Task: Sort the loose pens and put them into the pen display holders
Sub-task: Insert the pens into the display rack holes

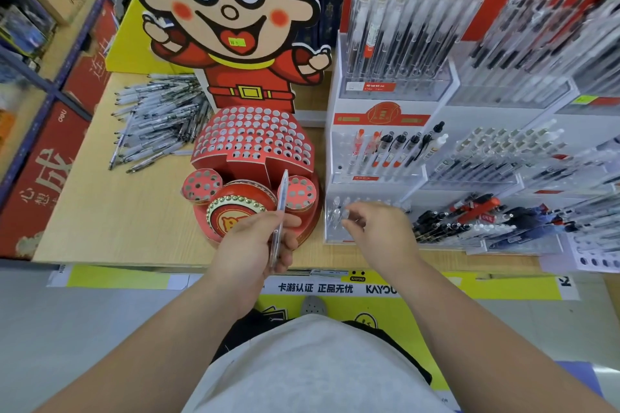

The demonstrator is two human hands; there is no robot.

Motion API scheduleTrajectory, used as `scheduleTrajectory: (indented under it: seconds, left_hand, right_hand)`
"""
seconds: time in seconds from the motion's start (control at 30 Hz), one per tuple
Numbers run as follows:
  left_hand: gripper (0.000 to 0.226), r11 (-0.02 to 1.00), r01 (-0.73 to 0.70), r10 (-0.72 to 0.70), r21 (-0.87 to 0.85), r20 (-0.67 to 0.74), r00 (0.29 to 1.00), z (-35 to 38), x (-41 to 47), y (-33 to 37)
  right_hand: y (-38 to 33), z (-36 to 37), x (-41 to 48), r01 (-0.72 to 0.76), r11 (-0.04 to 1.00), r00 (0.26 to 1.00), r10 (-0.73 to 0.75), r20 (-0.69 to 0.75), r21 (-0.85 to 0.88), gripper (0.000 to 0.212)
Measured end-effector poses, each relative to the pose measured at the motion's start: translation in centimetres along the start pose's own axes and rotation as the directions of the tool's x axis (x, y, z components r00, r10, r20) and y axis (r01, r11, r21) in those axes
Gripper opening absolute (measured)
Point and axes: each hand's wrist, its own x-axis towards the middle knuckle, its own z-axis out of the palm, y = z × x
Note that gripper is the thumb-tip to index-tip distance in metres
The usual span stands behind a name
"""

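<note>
My left hand [258, 238] holds a clear pen [280, 211] upright over the front of the red cartoon pen holder [251, 141], whose many round holes stand empty. My right hand [379, 228] reaches to the lowest clear tier [335, 231] of the white display rack [379, 157]; its fingertips pinch a small clear pen there, blurred. A heap of loose clear pens [157, 121] lies on the wooden table [117, 211], left of the red holder.
Tall racks full of pens [402, 20] fill the back right. Black and red pens [469, 218] lie in the lower right tiers. Red boxes [43, 178] and shelving stand at the left. A yellow strip [335, 285] runs along the table's front edge.
</note>
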Motion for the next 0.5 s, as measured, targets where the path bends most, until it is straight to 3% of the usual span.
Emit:
scheduleTrajectory:
  seconds: [0.5]
  left_hand:
    - [0.034,0.999,-0.030,0.029,0.040,0.037,0.999,-0.06,-0.52,-0.20]
  right_hand:
    - [-0.05,0.47,0.32,-0.085,0.995,0.994,0.089,0.062,-0.059,0.020]
